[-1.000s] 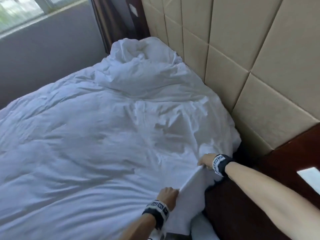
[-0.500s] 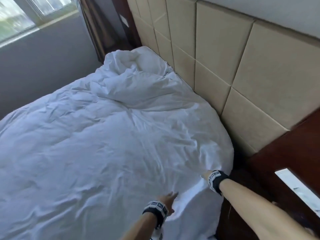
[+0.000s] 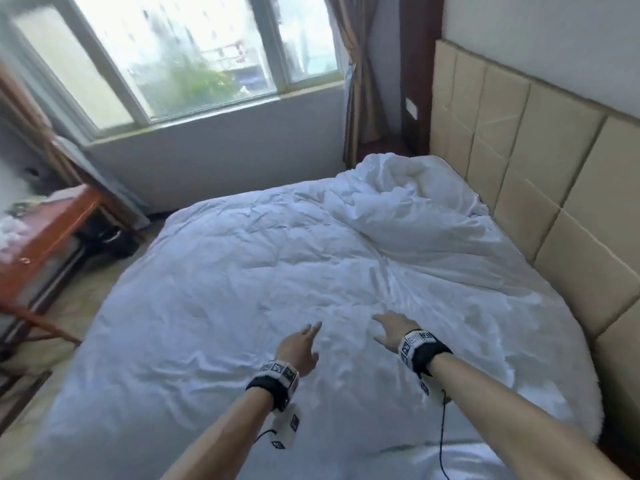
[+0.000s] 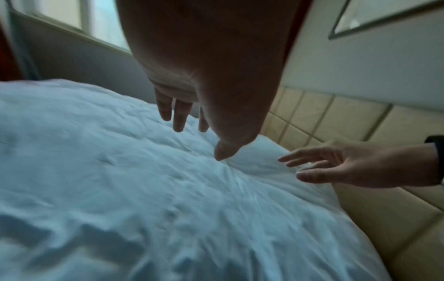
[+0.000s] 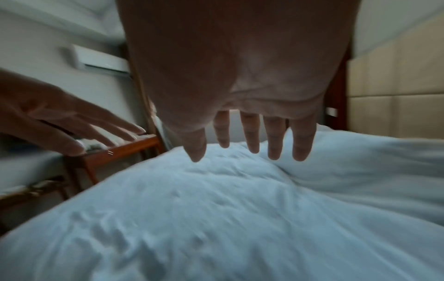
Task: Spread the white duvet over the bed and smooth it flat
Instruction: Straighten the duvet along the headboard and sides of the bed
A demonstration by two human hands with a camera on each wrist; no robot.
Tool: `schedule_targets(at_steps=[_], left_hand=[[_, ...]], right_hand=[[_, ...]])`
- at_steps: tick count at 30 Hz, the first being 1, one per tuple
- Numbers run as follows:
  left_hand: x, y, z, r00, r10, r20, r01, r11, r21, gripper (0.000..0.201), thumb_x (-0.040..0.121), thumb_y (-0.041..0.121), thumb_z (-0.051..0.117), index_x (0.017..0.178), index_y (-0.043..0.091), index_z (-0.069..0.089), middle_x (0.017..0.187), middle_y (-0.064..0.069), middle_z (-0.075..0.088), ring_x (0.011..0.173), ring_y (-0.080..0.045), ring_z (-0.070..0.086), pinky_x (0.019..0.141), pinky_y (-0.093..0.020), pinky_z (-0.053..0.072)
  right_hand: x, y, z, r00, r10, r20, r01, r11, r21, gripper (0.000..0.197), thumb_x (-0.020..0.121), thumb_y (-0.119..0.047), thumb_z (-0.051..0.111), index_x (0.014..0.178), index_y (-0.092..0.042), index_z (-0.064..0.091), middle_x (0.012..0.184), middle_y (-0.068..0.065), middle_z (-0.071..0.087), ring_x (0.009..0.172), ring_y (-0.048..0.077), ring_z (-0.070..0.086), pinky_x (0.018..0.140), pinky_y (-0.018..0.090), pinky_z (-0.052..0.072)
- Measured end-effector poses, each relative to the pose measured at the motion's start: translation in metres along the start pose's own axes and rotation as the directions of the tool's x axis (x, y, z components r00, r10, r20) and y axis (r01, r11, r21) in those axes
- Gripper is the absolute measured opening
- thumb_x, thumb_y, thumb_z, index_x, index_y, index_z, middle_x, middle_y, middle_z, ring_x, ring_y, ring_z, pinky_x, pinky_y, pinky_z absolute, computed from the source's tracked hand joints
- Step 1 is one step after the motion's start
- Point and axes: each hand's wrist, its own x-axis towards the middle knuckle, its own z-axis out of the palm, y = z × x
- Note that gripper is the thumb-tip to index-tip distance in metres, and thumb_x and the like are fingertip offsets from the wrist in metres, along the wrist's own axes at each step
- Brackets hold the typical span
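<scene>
Both hands are extended over the bed with fingers straight and spread, grasping nothing: the left hand [image 3: 298,348] and the right hand [image 3: 390,330] are side by side, palms down, above the near middle of the white duvet [image 3: 263,292]. The wrist views show the fingertips just clear of the cloth or barely grazing it; actual contact cannot be confirmed. The duvet already covers the bed from the near edge to the far side under the window [image 3: 180,60] and runs up against the padded headboard [image 3: 540,188] on the right. Its surface is creased throughout, and a bunched, raised heap [image 3: 405,192] sits at the far corner beside the headboard. Assessment: spreading is largely complete and the smoothing step is in hand. The next move calls for flat palms pressed down and swept outward from the middle toward the edges, then a reach to the far corner to pull the heap out flat. A wooden table [image 3: 52,230] stands to the left, apart from the bed.
</scene>
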Motion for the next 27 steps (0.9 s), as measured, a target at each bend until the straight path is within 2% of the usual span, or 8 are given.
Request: schedule_targets(at_steps=[3, 6, 10, 12, 16, 21, 25, 27], left_hand=[[-0.054, -0.105, -0.028, 0.986, -0.125, -0.108, 0.122, 0.992, -0.036, 0.076, 0.099, 0.032, 0.052, 0.160, 0.031, 0.007, 0.164, 0.001, 0.024, 0.138, -0.026, 0.044, 0.109, -0.041, 0.042], [-0.106, -0.220, -0.041, 0.948, -0.248, -0.200, 0.235, 0.968, -0.087, 0.074, 0.099, 0.031, 0.050, 0.160, 0.029, 0.007, 0.164, 0.000, 0.021, 0.144, -0.024, 0.035, 0.114, -0.040, 0.036], [-0.179, -0.373, -0.046, 0.865, -0.430, -0.260, 0.408, 0.903, -0.137, 0.075, 0.098, 0.033, 0.050, 0.160, 0.026, 0.007, 0.165, -0.003, 0.020, 0.145, -0.025, 0.032, 0.115, -0.041, 0.033], [-0.210, -0.444, -0.050, 0.826, -0.494, -0.272, 0.471, 0.870, -0.148, 0.075, 0.097, 0.034, 0.050, 0.159, 0.027, 0.008, 0.165, -0.003, 0.019, 0.144, -0.026, 0.032, 0.114, -0.042, 0.033], [-0.262, -0.566, -0.057, 0.742, -0.627, -0.234, 0.604, 0.778, -0.171, 0.077, 0.095, 0.038, 0.048, 0.159, 0.028, 0.007, 0.165, 0.000, 0.017, 0.145, -0.027, 0.029, 0.115, -0.044, 0.028], [-0.288, -0.706, -0.070, 0.623, -0.747, -0.232, 0.710, 0.665, -0.231, 0.082, 0.090, 0.047, 0.048, 0.159, 0.030, 0.008, 0.165, 0.001, 0.016, 0.146, -0.031, 0.026, 0.117, -0.047, 0.024], [-0.275, -0.828, -0.083, 0.584, -0.769, -0.258, 0.734, 0.637, -0.238, 0.083, 0.090, 0.050, 0.048, 0.159, 0.031, 0.006, 0.166, 0.000, 0.012, 0.149, -0.031, 0.020, 0.119, -0.050, 0.020], [-0.269, -0.860, -0.100, 0.592, -0.754, -0.283, 0.725, 0.652, -0.221, 0.081, 0.092, 0.050, 0.048, 0.159, 0.031, 0.007, 0.166, 0.000, 0.013, 0.150, -0.031, 0.020, 0.121, -0.049, 0.017]], right_hand=[[0.025, -0.140, -0.012, 0.976, -0.210, -0.056, 0.207, 0.977, -0.059, 0.065, 0.098, -0.049, 0.051, 0.155, -0.033, 0.025, 0.162, 0.006, 0.024, 0.146, 0.032, 0.029, 0.113, 0.050, 0.036], [0.044, -0.289, -0.009, 0.916, -0.385, -0.111, 0.370, 0.920, -0.131, 0.068, 0.097, -0.053, 0.051, 0.156, -0.035, 0.023, 0.164, 0.006, 0.020, 0.148, 0.030, 0.026, 0.115, 0.051, 0.033], [0.059, -0.477, 0.009, 0.845, -0.523, -0.113, 0.497, 0.845, -0.196, 0.071, 0.093, -0.058, 0.052, 0.155, -0.038, 0.023, 0.164, 0.005, 0.020, 0.148, 0.029, 0.026, 0.115, 0.049, 0.033], [0.068, -0.555, 0.017, 0.829, -0.550, -0.101, 0.520, 0.824, -0.226, 0.073, 0.091, -0.061, 0.053, 0.154, -0.039, 0.024, 0.164, 0.004, 0.021, 0.148, 0.028, 0.025, 0.114, 0.048, 0.034], [0.080, -0.679, 0.032, 0.813, -0.576, -0.086, 0.538, 0.800, -0.264, 0.073, 0.090, -0.063, 0.053, 0.153, -0.039, 0.025, 0.163, 0.004, 0.021, 0.148, 0.029, 0.024, 0.115, 0.050, 0.031], [0.126, -0.807, 0.038, 0.803, -0.589, -0.087, 0.546, 0.786, -0.290, 0.075, 0.089, -0.064, 0.052, 0.154, -0.038, 0.024, 0.163, 0.005, 0.021, 0.148, 0.031, 0.022, 0.116, 0.053, 0.026], [0.192, -0.918, 0.055, 0.782, -0.614, -0.103, 0.568, 0.771, -0.287, 0.075, 0.088, -0.065, 0.053, 0.153, -0.038, 0.025, 0.163, 0.004, 0.022, 0.147, 0.031, 0.024, 0.115, 0.054, 0.026], [0.211, -0.952, 0.055, 0.775, -0.624, -0.105, 0.580, 0.767, -0.274, 0.075, 0.088, -0.065, 0.054, 0.152, -0.038, 0.027, 0.162, 0.003, 0.024, 0.146, 0.030, 0.025, 0.115, 0.054, 0.027]])
